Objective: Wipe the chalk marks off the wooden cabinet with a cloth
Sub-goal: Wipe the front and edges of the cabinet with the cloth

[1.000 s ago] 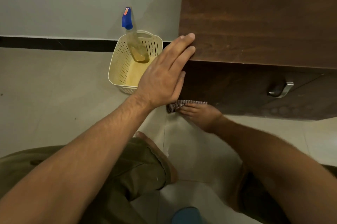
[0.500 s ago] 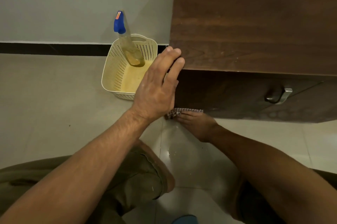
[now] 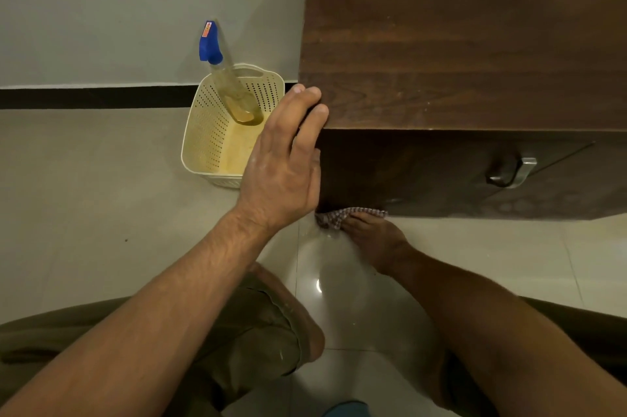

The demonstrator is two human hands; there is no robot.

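Note:
The dark wooden cabinet [image 3: 458, 43] fills the upper right, seen from above, with its front face in shadow below the top edge. My left hand [image 3: 285, 158] rests flat with fingers apart, its fingertips on the cabinet's near left corner. My right hand [image 3: 373, 236] is low at the foot of the cabinet front, pressing a checked cloth [image 3: 334, 217] against the bottom left of that face where it meets the floor. Faint round pale marks [image 3: 515, 206] show on the lower front further right.
A cream perforated plastic basket [image 3: 203, 141] stands on the tiled floor left of the cabinet, against the wall, holding a spray bottle [image 3: 234, 90] with a blue head. A metal handle [image 3: 515, 173] sticks out of the cabinet front. My knees are at the bottom.
My left hand slid back from lying across the cabinet top to only its fingertips on the corner. My right hand and the cloth stayed low at the cabinet's bottom left.

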